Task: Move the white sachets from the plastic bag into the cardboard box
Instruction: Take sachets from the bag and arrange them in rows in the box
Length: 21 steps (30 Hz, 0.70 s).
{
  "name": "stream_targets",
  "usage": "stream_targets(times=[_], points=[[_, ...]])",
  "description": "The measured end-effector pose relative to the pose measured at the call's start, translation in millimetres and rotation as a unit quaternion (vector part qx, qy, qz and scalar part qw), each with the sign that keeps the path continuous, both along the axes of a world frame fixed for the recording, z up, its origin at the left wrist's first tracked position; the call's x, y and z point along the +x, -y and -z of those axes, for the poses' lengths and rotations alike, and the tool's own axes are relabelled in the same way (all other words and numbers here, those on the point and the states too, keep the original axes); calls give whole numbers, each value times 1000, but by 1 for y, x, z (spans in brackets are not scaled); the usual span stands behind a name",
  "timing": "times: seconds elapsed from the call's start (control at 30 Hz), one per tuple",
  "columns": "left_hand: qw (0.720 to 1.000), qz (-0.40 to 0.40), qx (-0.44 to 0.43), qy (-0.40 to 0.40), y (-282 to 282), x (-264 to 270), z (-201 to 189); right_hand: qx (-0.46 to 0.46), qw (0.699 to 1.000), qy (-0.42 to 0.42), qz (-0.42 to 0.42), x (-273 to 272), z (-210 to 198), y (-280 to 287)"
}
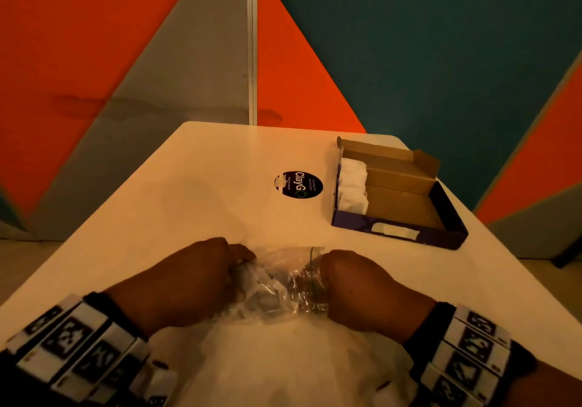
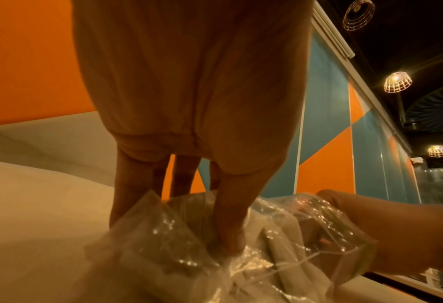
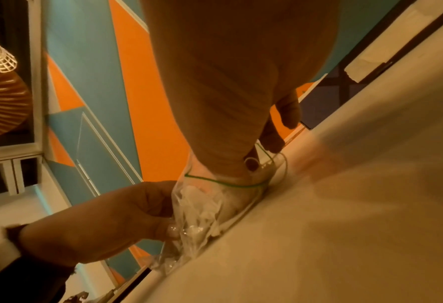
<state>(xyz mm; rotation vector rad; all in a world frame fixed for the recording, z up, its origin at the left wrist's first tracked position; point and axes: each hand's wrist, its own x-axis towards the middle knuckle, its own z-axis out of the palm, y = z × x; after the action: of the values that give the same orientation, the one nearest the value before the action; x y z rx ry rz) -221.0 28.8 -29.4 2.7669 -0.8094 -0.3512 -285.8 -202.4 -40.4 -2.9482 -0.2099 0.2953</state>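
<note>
A crumpled clear plastic bag (image 1: 283, 293) lies on the white table (image 1: 189, 192) near the front edge, between my hands. White sachets (image 1: 261, 280) show through it. My left hand (image 1: 239, 268) pinches the bag's left end (image 2: 179, 242) between thumb and fingers. My right hand (image 1: 318, 280) has its fingers pushed into the bag's mouth, with the green seal line (image 3: 225, 183) wrapped round them. What those fingers hold is hidden by the plastic. The open cardboard box (image 1: 447, 211) stands at the far right, with several white sachets (image 1: 352, 186) stacked along its left side.
A round black sticker (image 1: 298, 184) sits on the table left of the box. Bare tabletop lies between the bag and the box. Orange, grey and teal wall panels stand behind the table. The table's right edge runs close to the box.
</note>
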Motion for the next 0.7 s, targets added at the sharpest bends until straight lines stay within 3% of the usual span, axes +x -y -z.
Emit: stream_targets(times=[0.13, 0.37, 0.53, 0.7], points=[[1000, -2, -8, 0, 0, 0, 2, 19, 998, 52, -10, 2, 3, 5], [1000, -1, -5, -11, -1, 3, 7, 219, 964, 137, 56, 2, -2, 18], [1000, -11, -5, -19, 0, 3, 9, 217, 962, 153, 62, 2, 0, 28], [1000, -6, 12, -8, 0, -1, 5, 167, 981, 94, 21, -2, -1, 22]])
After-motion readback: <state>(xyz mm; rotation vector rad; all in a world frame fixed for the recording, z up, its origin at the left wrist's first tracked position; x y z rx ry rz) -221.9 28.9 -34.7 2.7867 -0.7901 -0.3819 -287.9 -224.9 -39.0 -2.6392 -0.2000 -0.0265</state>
